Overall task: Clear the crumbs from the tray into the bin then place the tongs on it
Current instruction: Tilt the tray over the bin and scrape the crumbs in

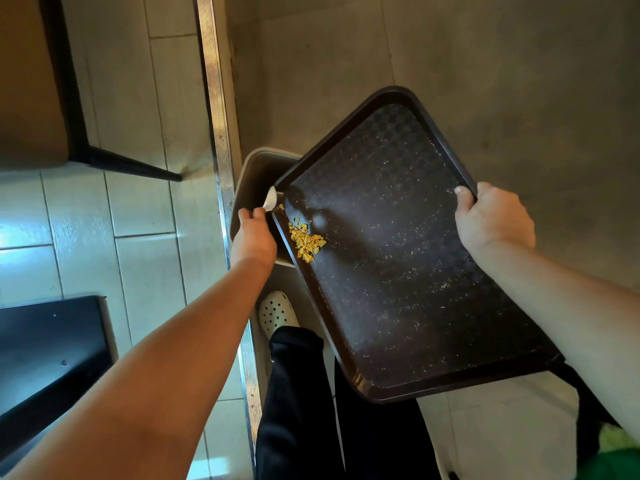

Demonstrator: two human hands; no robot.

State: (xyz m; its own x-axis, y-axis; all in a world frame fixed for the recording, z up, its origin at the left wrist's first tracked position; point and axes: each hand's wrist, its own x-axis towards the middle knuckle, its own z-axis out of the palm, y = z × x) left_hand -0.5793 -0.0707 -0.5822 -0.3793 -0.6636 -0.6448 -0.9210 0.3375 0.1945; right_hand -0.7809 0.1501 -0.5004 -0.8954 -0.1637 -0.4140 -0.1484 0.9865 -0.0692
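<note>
Right-hand grip: the right hand [493, 220] holds the tray [398, 254] by its far long edge, thumb over the rim and fingers curled beneath, bearing most of the weight.
Left-hand grip: the left hand [254, 233] pinches a small white scrap [270, 199], perhaps a tissue, at the tray's low corner; whether it also steadies the rim I cannot tell.
Tray: dark brown and tilted, with its left edge lowest and hanging over the bin [258, 174].
Crumbs: a yellow heap of crumbs [306, 241] lies against the tray's low left rim, just inside it, and fine pale specks are scattered across the rest of the tray surface.
Bin: a beige open bin sits partly under the tray's low corner, beside the metal floor strip [221, 133].
Tongs: none in view.
Stage: I judge the crumbs are gathered but not yet tipped out.
Risk, spill: the heap sits nearer the person than the tray's corner, so a steeper tilt could drop crumbs past the bin rim onto the floor or the white shoe [277, 311].
Risk, residue: the fine specks may cling to the textured surface unless wiped.
Risk, grip: one hand carrying the tray could let it swing.
</note>
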